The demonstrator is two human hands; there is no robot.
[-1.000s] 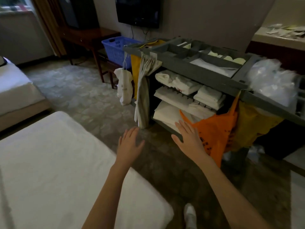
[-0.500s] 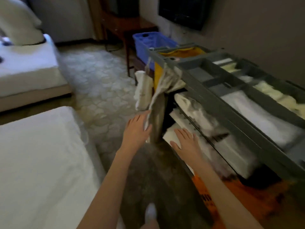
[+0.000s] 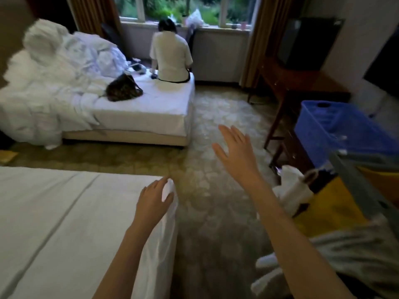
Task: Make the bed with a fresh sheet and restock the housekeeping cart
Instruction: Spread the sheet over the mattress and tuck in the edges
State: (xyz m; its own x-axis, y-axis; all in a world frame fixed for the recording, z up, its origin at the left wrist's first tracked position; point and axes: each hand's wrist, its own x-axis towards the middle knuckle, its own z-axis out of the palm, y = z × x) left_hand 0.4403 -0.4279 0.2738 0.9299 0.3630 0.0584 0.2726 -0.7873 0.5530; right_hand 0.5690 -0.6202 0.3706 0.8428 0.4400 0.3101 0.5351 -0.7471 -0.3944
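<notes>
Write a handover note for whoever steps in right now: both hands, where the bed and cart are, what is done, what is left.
Left hand: open, resting on the corner of the near bed, holding nothing.
Right hand: open, raised over the carpet, empty.
The near bed carries a smooth white sheet; whether that is the fresh one I cannot tell.
The housekeeping cart stands at the right edge, with a yellow bag and a blue basket beyond it.
The far bed has heaped white bedding, a dark handbag and a person sitting on it.
Left: get linen from the cart, finish the beds, restock the cart.
</notes>
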